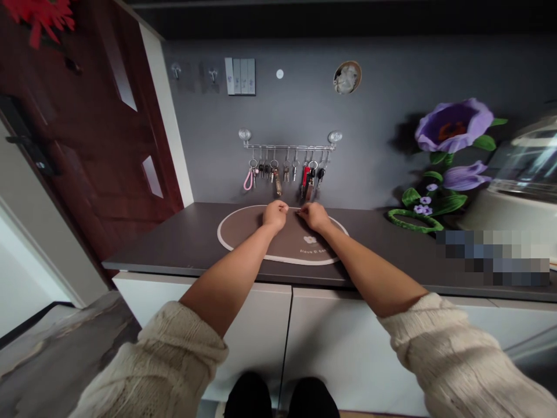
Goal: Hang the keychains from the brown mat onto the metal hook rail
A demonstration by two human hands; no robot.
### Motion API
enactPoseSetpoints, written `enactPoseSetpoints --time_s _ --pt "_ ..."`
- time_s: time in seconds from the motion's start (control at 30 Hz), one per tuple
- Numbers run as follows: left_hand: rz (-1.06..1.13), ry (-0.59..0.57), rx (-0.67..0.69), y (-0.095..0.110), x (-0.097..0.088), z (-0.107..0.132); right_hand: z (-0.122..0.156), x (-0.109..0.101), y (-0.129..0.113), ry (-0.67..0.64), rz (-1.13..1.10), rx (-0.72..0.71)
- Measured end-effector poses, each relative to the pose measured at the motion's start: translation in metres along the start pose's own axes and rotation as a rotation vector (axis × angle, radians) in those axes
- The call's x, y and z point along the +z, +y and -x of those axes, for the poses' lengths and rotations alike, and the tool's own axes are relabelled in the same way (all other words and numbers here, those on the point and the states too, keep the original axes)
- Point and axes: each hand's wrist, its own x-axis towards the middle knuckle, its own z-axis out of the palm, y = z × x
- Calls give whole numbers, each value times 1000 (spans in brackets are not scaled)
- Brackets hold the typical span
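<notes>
Over the back of an oval brown mat (pixel 243 229) with a pale rim, my left hand (pixel 275 215) is closed, its fingers curled inward. Whatever it may hold is hidden. A short gap to the right, my right hand (pixel 315 216) pinches with thumb and fingers; a tiny dark thing (pixel 298 212) shows at the tips, too small to name. Just above both hands, several bunches of keys (pixel 286 171) hang from hooks on a clear wall rail (pixel 289 147). Among them are a pink loop (pixel 248 180), a brown fob (pixel 277 182) and a red tag (pixel 306 174).
The mat lies on a dark countertop (pixel 195 232) above white cabinet doors (pixel 339 342). Purple artificial flowers (pixel 455 128) and a large clear-topped container (pixel 526 168) stand at the right. A switch panel (pixel 241 76) is on the wall; a dark red door (pixel 100 128) is left.
</notes>
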Motion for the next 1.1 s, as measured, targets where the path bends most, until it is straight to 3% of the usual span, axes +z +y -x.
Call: enactPoseSetpoints --time_s 0.27,0.57,0.87,1.1 --pt "-42 -33 89 -4 2 -3 3 -12 1 54 -70 -54" --pt "-149 -70 247 6 -2 1 7 -24 -1 111 -259 -121" --pt "-10 -97 326 13 -2 4 8 -29 -6 196 -343 -343" --pt "198 -70 217 20 -4 6 7 -23 -8 163 -684 -164"
